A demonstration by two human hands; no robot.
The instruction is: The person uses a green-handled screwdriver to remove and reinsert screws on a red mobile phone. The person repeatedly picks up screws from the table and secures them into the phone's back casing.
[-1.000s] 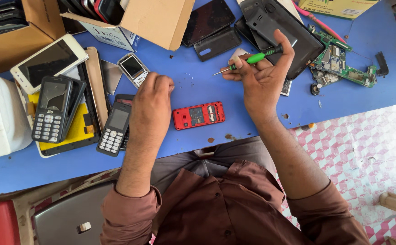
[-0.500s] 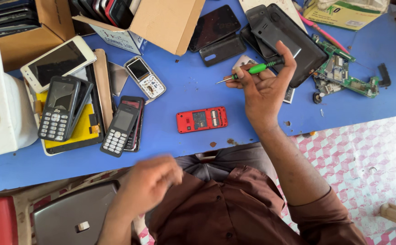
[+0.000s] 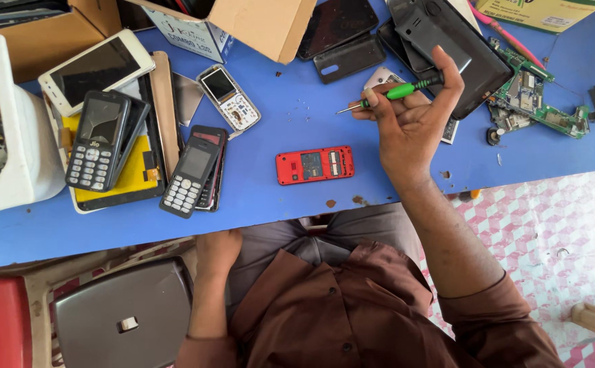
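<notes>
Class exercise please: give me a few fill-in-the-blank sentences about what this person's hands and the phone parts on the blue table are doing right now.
1. The right hand holds a screwdriver with a ____ handle.
2. The opened phone lying in front of the person on the blue table is ____ in colour.
3. The left hand is down below the table edge, holding ____.

Missing words: green; red; nothing

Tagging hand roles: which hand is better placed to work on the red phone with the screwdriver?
Right. The right hand already grips the green screwdriver above the blue table, close to the red phone. The left hand is down below the table edge.
</notes>
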